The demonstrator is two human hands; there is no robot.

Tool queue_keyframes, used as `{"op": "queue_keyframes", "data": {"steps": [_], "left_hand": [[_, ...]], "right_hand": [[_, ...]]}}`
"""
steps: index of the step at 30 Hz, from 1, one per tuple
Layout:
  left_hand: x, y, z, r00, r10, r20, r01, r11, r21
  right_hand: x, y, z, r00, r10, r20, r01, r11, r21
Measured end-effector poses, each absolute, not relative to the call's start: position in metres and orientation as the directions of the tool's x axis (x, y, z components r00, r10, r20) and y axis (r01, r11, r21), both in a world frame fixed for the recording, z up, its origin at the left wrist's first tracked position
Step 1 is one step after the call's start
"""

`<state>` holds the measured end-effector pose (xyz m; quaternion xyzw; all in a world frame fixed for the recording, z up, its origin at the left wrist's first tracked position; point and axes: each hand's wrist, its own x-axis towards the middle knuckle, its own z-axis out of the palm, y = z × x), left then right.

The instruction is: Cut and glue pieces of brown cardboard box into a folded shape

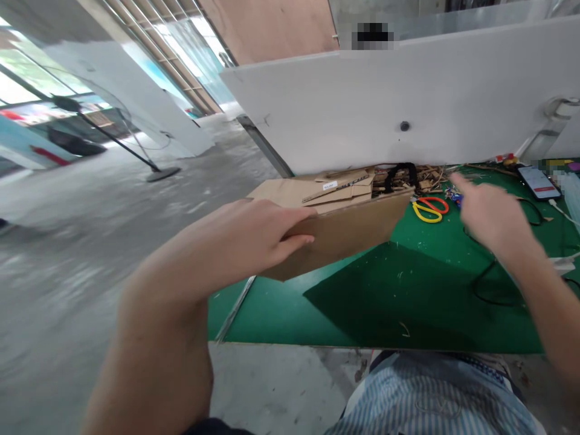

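My left hand (pixel 267 232) grips the upper edge of a brown cardboard piece (pixel 357 232), fingers over the edge and thumb on the near face. The cardboard stands tilted over the table and throws a dark shadow. Behind it lie more folded cardboard sheets (pixel 290 192) with a white label and printed letters. My right hand (pixel 493 214), blurred, is held over the right side of the table, index finger stretched out toward a heap of thin brown strips (pixel 428 179). Nothing shows in it. Between the hands are scissors (pixel 428 209) with red and yellow handles.
The green table (pixel 435 302) has a white panel (pixel 362 115) along its back. A phone (pixel 538 182) with a lit screen and a black cable (pixel 480 299) lie to the right. A metal strip (pixel 235 309) lies near the left edge. A black stand (pixel 163 174) is on the floor.
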<state>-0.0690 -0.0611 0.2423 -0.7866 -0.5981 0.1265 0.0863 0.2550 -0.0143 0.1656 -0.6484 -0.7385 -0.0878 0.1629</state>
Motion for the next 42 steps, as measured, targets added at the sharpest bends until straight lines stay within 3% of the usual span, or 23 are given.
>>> {"op": "queue_keyframes", "data": {"steps": [1,4,12,21,29,36,42], "left_hand": [[-0.072,-0.062,0.242,0.237,0.966,-0.1,0.927,-0.256,-0.274],[-0.081,-0.062,0.24,0.2,0.975,-0.098,0.946,-0.218,-0.239],[-0.084,-0.06,0.241,0.217,0.97,-0.114,0.955,-0.235,-0.179],[-0.083,-0.061,0.238,0.209,0.971,-0.12,0.957,-0.228,-0.181],[-0.082,-0.059,0.237,0.209,0.971,-0.116,0.952,-0.229,-0.203],[-0.086,-0.059,0.235,0.228,0.966,-0.124,0.947,-0.249,-0.205],[-0.084,-0.058,0.239,0.207,0.963,-0.172,0.948,-0.241,-0.209]], "right_hand": [[0.265,-0.005,0.162,-0.047,0.934,0.354,0.987,0.098,-0.127],[0.28,0.008,0.152,-0.12,0.88,0.46,0.952,0.234,-0.199],[0.239,-0.034,0.146,-0.248,0.863,0.441,0.843,0.416,-0.341],[0.229,-0.053,0.163,-0.331,0.821,0.465,0.799,0.507,-0.325],[0.215,-0.054,0.174,-0.362,0.856,0.368,0.837,0.473,-0.276],[0.214,-0.051,0.184,-0.366,0.871,0.329,0.874,0.443,-0.199],[0.204,-0.054,0.184,-0.31,0.901,0.303,0.94,0.337,-0.042]]}}
